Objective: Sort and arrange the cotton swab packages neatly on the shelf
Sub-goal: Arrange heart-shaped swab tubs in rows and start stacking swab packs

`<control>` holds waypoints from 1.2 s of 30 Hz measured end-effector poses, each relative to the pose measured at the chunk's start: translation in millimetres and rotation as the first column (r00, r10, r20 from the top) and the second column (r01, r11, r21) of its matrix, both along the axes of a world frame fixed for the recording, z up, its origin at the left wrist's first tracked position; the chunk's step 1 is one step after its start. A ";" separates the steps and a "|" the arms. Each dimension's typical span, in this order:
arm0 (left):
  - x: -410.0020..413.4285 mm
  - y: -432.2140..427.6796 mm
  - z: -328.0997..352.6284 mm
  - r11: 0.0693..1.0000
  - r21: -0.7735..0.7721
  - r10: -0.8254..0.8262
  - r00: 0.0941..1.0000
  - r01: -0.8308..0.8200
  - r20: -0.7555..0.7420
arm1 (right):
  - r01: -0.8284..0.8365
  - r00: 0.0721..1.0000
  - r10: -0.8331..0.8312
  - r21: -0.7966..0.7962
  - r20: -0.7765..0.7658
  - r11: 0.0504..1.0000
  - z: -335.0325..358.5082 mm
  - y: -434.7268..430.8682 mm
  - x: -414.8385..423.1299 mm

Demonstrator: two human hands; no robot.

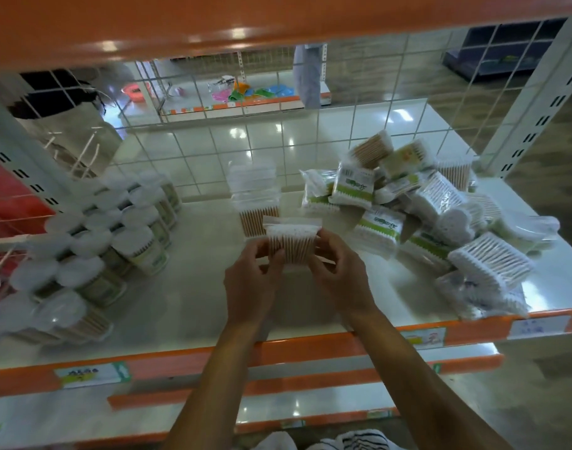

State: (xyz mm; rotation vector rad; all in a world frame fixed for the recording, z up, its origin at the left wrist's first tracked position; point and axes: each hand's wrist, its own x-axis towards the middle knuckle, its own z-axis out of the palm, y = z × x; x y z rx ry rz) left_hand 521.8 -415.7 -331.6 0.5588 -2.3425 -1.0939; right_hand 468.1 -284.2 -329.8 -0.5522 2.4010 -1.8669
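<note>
Both hands over shelf (310, 349), mid-front: left hand (252, 277) and right hand (336, 274) each pinching one side of small swab pack (291, 241), held upright above board. Just behind, short stack of clear packs (254, 196) stands mid-shelf — looks like sorting barely begun. Right half: loose pile of mixed packs (440, 216), tumbled, reaching front edge — all left to sort. Left edge: tidy rows of lidded swab jars (115, 241). Wire grid (278, 141) closes back edge; pile crowds stack's right side.

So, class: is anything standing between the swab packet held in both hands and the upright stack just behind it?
Nothing visible does. The left hand and right hand pinch the packet directly before the stack; the loose heap lies off to the right.
</note>
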 end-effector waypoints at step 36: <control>-30.9 -50.0 -14.2 0.992 -0.051 0.114 0.993 -0.115 -0.013 | -0.031 0.996 0.050 0.233 -0.076 0.972 -6.6 -71.4 -20.6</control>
